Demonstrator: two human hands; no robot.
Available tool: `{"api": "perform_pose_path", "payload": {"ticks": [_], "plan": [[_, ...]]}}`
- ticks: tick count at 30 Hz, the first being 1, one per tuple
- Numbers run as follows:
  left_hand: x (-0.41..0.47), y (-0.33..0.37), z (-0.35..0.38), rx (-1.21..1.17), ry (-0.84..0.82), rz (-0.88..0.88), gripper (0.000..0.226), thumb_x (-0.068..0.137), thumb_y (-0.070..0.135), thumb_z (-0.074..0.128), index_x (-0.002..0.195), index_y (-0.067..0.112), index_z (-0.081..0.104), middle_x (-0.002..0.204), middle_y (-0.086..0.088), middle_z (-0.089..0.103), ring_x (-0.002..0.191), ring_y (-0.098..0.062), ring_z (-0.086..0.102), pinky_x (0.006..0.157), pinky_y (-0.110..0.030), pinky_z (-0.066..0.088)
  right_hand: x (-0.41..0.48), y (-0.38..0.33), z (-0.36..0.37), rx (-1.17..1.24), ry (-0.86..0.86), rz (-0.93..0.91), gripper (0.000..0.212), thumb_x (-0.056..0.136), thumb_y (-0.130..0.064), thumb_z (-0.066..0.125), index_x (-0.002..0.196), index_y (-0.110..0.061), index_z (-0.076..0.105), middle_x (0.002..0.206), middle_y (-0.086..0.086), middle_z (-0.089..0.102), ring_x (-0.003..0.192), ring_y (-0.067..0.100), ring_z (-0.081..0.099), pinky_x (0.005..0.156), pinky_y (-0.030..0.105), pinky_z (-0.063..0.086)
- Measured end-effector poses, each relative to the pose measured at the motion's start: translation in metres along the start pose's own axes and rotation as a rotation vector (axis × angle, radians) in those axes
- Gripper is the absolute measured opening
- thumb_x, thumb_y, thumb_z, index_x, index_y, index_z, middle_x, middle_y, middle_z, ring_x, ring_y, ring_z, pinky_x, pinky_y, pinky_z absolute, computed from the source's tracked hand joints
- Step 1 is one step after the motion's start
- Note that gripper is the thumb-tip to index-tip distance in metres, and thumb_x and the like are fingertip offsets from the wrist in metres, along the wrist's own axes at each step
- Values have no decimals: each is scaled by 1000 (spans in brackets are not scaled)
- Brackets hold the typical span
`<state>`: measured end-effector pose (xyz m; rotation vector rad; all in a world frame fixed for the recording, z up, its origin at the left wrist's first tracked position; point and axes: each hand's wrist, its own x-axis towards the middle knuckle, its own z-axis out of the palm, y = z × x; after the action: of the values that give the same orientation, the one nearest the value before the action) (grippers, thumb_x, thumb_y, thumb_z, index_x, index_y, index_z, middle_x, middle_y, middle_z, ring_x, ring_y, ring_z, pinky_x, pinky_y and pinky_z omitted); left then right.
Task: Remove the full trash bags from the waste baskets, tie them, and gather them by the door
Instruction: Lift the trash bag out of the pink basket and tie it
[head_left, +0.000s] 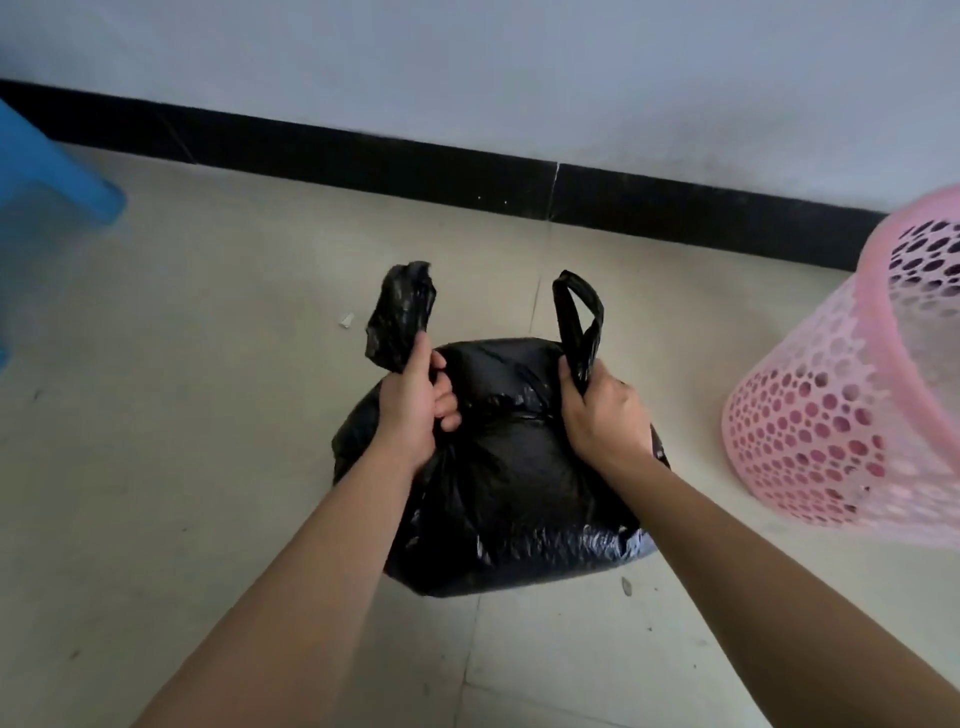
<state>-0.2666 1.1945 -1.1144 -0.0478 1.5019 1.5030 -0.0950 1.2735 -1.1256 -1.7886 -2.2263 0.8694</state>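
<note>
Waste basket (810, 431) beside trash bag (509, 493), half off-frame

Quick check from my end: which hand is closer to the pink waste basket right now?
Right. The right hand grips the trash bag by the handle nearer the pink waste basket, not touching it; the left hand grips the other handle, farther across the bag.

The crinkled plastic trash bag (519, 493) is glossy black throughout. The round plastic waste basket (810, 415) is pale pink, patterned with round holes of mixed sizes; the plastic stool (47, 171) is bright blue. A black baseboard strip (363, 150) separates grey-white wall (467, 62) from beige floor tiles (182, 415).
</note>
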Motion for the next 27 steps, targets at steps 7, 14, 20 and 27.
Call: {"api": "perform_pose_path", "payload": {"ticks": [7,14,20,27], "plan": [[-32,11,5,208,-59,75,32,101,30,52,72,16,48,58,2,44,36,-8,32,35,-18,23,-13,-22,-36,12,8,-96,46,102,-57,31,86,-17,48,85,17,66,84,40,63,74,42,51],[-57,60,20,198,-156,266,53,96,66,41,109,19,61,59,7,22,49,-10,22,49,-28,23,-12,-37,-56,-248,-138,-390,51,102,-59,27,104,-17,57,85,17,65,83,39,64,71,43,50],[-73,69,17,488,-322,390,27,86,23,78,82,1,62,54,12,39,46,-4,38,53,-24,33,-25,-52,-72,-282,-140,-584,45,101,-57,34,119,-22,57,87,9,68,83,35,65,70,42,52],[-79,74,12,-68,-39,248,25,100,26,59,78,18,49,52,9,31,47,-10,28,48,-27,38,-20,-43,-80,55,-200,-486,30,95,-50,58,89,-21,58,82,-6,57,74,11,55,58,19,37]]}}
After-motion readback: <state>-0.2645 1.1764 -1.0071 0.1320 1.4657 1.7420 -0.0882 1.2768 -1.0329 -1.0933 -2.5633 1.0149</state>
